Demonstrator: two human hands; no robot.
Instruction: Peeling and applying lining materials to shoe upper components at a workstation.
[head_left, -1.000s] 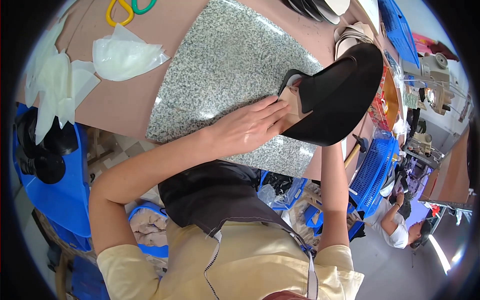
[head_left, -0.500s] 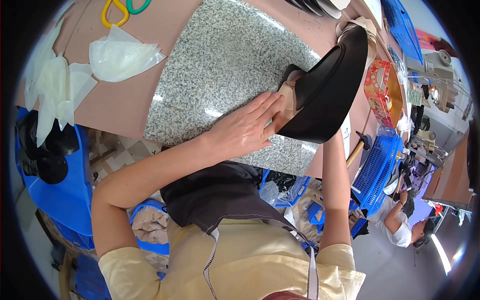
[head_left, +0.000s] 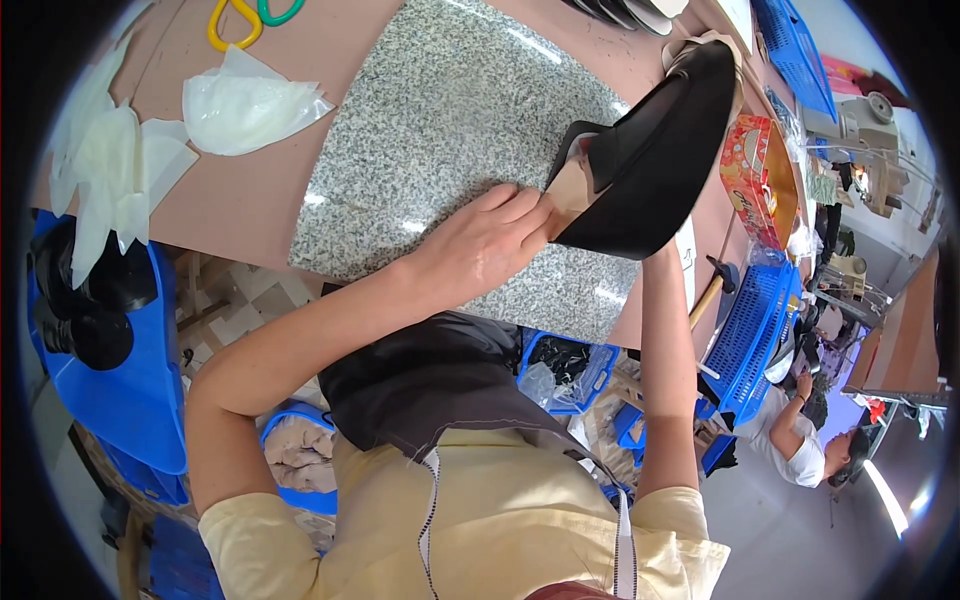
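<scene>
The left hand's fingers, flatter on the beige lining half a second ago, have curled in at its edge, seemingly shifting from pressing to pinching it. The black curved piece stands tilted over the right edge of the stone slab on the desk, hiding the right hand, whose grip I cannot tell.

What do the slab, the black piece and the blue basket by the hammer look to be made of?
Slab: likely polished granite; grey speckles, glossy highlights.
Black piece: perhaps leather or a synthetic; smooth, satin sheen, curved surface.
Blue basket: probably moulded plastic; even colour, regular holes.
</scene>
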